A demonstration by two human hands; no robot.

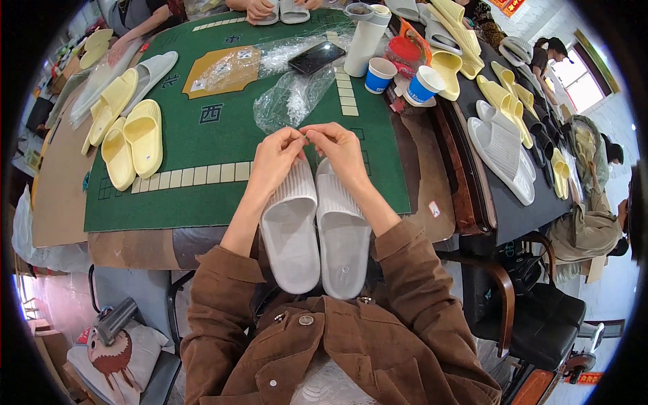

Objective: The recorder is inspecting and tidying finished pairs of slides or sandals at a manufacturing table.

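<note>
A pair of grey ribbed slide sandals (pixel 290 233) lies in front of me, toes away, overhanging the near edge of the green mat (pixel 202 138). Over their toe ends, my left hand (pixel 275 156) and my right hand (pixel 339 150) meet, thumbs and forefingers pinched together. Whatever is between the fingertips is too small to make out. Just beyond them sits a clear plastic bag (pixel 275 108) with small whitish clear bits in it. To the left are pale yellow slides (pixel 147 138) and another grey slide (pixel 152 73).
A black phone (pixel 317 57), a white bottle (pixel 366 42) and blue-and-white paper cups (pixel 425 86) stand farther back. More slides (pixel 503 148) fill a dark table on the right. Another person's hands (pixel 260 9) hold grey slides across the table. A black armchair (pixel 533 317) stands at right.
</note>
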